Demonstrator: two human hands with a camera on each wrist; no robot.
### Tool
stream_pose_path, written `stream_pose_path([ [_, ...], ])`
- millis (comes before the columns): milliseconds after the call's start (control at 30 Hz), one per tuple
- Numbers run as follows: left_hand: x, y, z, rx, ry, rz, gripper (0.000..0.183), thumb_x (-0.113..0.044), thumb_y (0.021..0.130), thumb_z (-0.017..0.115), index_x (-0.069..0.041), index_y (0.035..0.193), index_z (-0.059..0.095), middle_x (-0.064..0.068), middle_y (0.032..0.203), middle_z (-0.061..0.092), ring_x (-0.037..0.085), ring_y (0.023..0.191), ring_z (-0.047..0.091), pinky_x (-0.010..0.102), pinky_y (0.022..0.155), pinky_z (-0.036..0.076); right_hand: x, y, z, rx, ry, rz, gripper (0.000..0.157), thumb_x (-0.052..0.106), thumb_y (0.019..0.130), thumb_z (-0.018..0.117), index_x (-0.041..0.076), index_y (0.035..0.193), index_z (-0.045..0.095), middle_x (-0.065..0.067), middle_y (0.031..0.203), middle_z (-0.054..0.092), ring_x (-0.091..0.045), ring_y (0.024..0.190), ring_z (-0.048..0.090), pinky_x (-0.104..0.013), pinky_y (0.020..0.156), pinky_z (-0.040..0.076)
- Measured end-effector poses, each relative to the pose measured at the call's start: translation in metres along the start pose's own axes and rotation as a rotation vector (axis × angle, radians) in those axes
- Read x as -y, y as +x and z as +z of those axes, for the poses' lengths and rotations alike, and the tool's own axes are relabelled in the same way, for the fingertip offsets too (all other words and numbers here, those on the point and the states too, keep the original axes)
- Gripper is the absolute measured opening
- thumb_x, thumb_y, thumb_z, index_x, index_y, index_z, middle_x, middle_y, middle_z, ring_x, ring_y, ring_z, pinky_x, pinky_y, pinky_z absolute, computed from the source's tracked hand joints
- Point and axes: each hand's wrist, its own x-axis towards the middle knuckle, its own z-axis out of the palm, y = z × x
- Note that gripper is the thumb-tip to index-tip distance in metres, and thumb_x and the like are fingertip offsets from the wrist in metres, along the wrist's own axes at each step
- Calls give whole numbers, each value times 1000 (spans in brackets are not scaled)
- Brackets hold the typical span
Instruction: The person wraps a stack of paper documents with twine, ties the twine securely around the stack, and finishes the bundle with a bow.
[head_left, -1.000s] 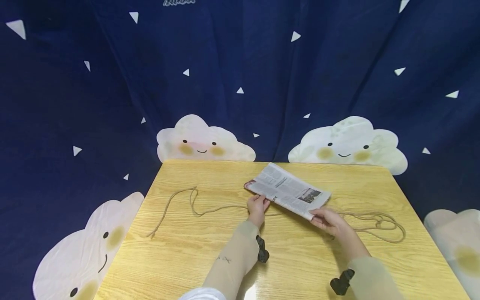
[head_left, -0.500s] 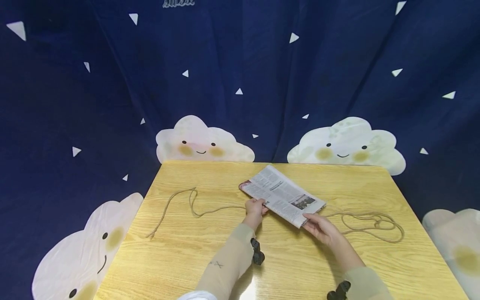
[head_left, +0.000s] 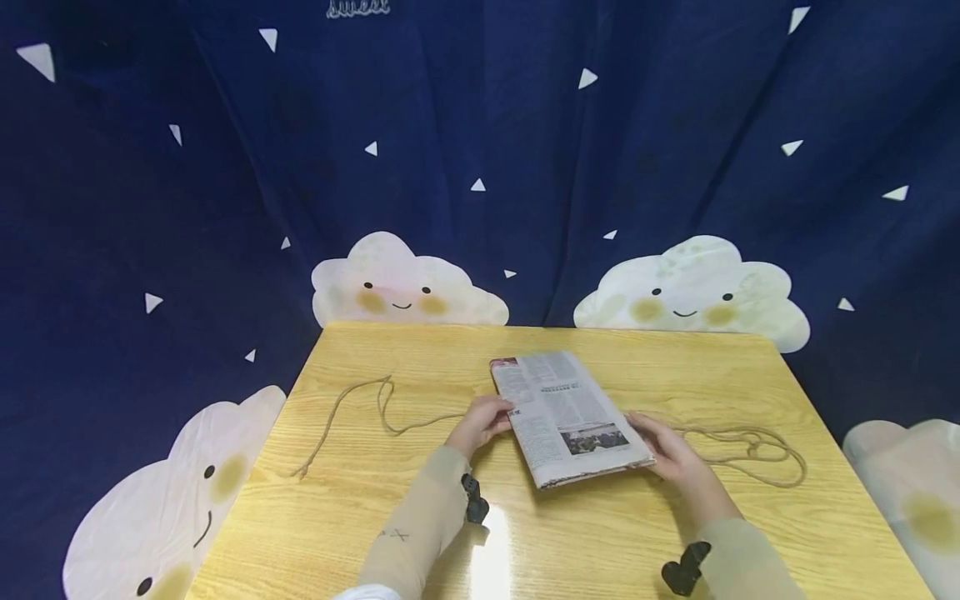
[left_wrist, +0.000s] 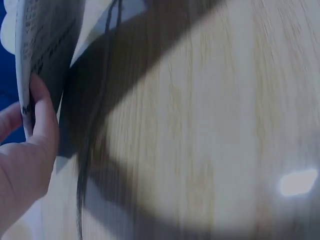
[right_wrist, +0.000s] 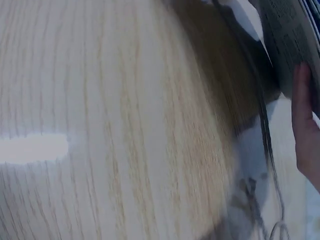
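A folded newspaper is held raised over the table, its printed face with a small photo turned up. My left hand pinches its left edge; in the left wrist view the left hand has the thumb on one side and a finger on the other. At the right edge, my right hand holds the newspaper, with a finger lying along the underside in the right wrist view. Under the newspaper runs a thin brown rope, partly hidden in the head view.
The rope's loose end trails across the left of the wooden table. Its looped coil lies at the right. A dark blue curtain with printed clouds hangs behind the table's far edge.
The newspaper has turned from a slant to point more towards me and come nearer. My left hand has moved left along with its edge; my right hand now sits at the right side.
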Motion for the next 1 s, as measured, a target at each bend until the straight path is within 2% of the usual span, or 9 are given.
stream_pose_path([
  [100, -18, -24, -2, 96, 49, -6, 31, 3, 88, 50, 15, 117, 50, 18, 95, 65, 17, 78, 65, 30, 75, 54, -6, 6, 12, -83, -191, -3, 36, 10, 101, 22, -1, 113, 54, -13, 101, 65, -23, 94, 63, -33, 84, 51],
  [200, -25, -32, -8, 159, 100, -6, 31, 3, 89, 50, 16, 117, 48, 15, 91, 65, 15, 75, 64, 30, 75, 54, -14, 12, 23, -273, -500, -34, 30, 7, 98, 36, -10, 122, 44, -6, 90, 67, -17, 81, 66, -30, 74, 54],
  [300, -21, -27, -18, 167, 143, 0, 31, 2, 88, 51, 16, 116, 49, 12, 89, 65, 14, 73, 64, 30, 74, 54, -22, 19, 29, -459, -761, -33, 44, 7, 92, 50, -19, 125, 35, -5, 85, 67, -14, 74, 66, -29, 68, 55],
  [400, -12, -20, -27, 129, 177, 27, 30, 1, 88, 54, 15, 113, 52, 13, 91, 65, 14, 74, 63, 28, 72, 54, -29, 24, 34, -558, -937, -34, 47, 8, 88, 56, -19, 122, 40, -9, 87, 67, -15, 73, 65, -30, 68, 55],
  [500, -5, -17, -33, 94, 182, 62, 30, 2, 86, 57, 17, 111, 53, 19, 96, 64, 16, 77, 64, 29, 74, 54, -36, 28, 37, -606, -1011, -50, 44, 8, 86, 58, -17, 119, 44, -14, 88, 66, -18, 73, 65, -32, 67, 55],
  [667, 0, -19, -36, 79, 193, 108, 33, 9, 82, 56, 19, 112, 50, 29, 105, 59, 23, 86, 63, 34, 80, 53, -48, 34, 39, -643, -1015, -81, 43, 3, 84, 59, -18, 118, 44, -18, 87, 66, -18, 70, 64, -32, 63, 55],
  [800, -9, -33, -30, 43, 271, 154, 34, 7, 83, 55, 20, 114, 49, 31, 105, 59, 24, 89, 63, 35, 81, 52, -57, 36, 37, -662, -993, -104, 37, 2, 84, 59, -17, 113, 47, -18, 86, 66, -19, 70, 64, -32, 63, 55],
  [900, -18, -45, -27, 9, 319, 160, 36, 5, 85, 53, 20, 117, 47, 32, 107, 58, 27, 93, 61, 39, 86, 49, -61, 37, 37, -650, -975, -118, 32, 1, 84, 58, -17, 109, 50, -17, 84, 66, -19, 70, 65, -32, 63, 55],
  [1000, -14, -40, -28, 2, 313, 150, 38, 4, 86, 53, 19, 119, 45, 32, 110, 57, 32, 100, 59, 41, 89, 47, -61, 37, 38, -659, -969, -123, 31, 0, 83, 58, -17, 108, 50, -17, 83, 66, -19, 69, 64, -32, 62, 55],
])
